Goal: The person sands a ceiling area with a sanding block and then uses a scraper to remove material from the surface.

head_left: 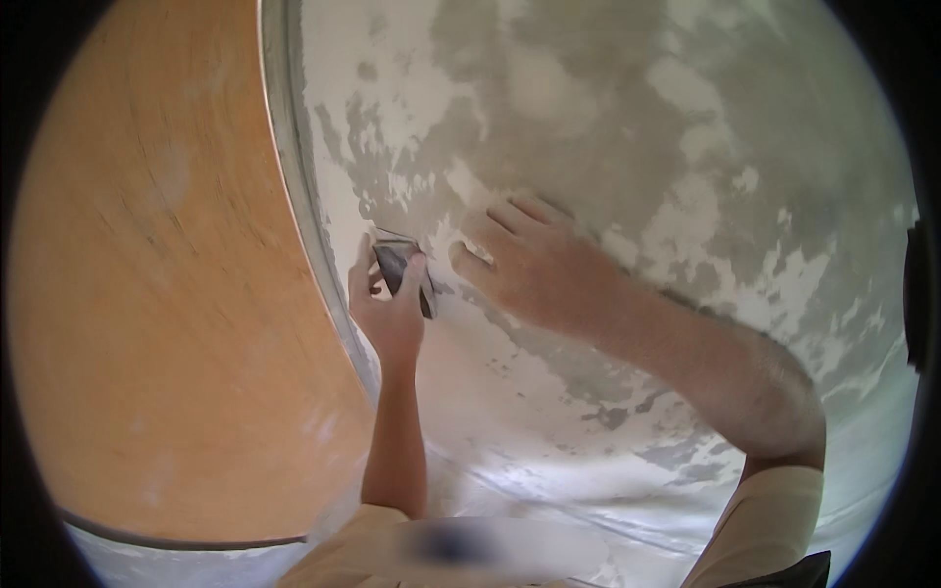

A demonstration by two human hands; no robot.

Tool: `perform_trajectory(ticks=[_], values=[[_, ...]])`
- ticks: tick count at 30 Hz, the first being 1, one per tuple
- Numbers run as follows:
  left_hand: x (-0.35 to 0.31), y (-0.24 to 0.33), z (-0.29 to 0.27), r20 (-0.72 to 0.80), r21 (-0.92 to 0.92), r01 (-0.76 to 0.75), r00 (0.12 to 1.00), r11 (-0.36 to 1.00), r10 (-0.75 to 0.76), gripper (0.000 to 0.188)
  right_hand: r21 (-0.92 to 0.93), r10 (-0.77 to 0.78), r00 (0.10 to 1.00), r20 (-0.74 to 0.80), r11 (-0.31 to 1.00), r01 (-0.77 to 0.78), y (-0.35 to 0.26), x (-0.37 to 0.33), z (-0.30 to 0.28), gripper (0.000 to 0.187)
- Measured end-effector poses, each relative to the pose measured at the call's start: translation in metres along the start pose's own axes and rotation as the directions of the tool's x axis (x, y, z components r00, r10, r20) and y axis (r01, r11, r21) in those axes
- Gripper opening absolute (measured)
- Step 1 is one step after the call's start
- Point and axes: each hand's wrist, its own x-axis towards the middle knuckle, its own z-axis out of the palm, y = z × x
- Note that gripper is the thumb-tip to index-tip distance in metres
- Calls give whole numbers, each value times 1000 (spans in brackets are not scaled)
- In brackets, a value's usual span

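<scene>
My left hand (387, 306) is closed around a dark grey folded sheet (395, 263) that looks like sandpaper, thumb on one side and fingers on the other. One pale edge of the sheet lies close to the patchy wall (578, 93), near the wall's left border. To the right of it, my right hand (534, 253) rests against the same wall, its fingers slightly bent and the thumb held apart. Nothing shows in that hand, though its palm is hidden. The wall's surface is grey with uneven white patches.
A large orange-brown panel (186, 294) fills the left side, with scuffs and streaks on it. Between panel and wall runs a narrow grey metal strip (304, 196). Pale, wrinkled sheeting (549, 500) shows at the bottom. A dark object (916, 294) stands at the far right rim.
</scene>
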Motion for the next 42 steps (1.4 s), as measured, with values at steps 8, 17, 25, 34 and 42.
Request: perform_trajectory(ticks=[8,17,25,34,42], values=[[-35,20,8,104,62,-154,984,986,147,65,24,41,999,15,999,-42,1,0,8,23],[-55,9,16,93,52,-207,975,977,201,67,-74,60,998,-30,995,-62,1,-3,3,23],[12,-79,-17,-55,-278,378,911,883,-408,71,-98,-3,999,50,995,8,-12,-3,8,15],[-27,-132,-36,-2,11,325,946,946,-325,48,-62,-45,994,98,997,51,-24,-3,14,13],[-70,-76,-26,64,179,144,985,973,-157,66,-62,-29,994,108,997,36,-24,-2,21,16]])
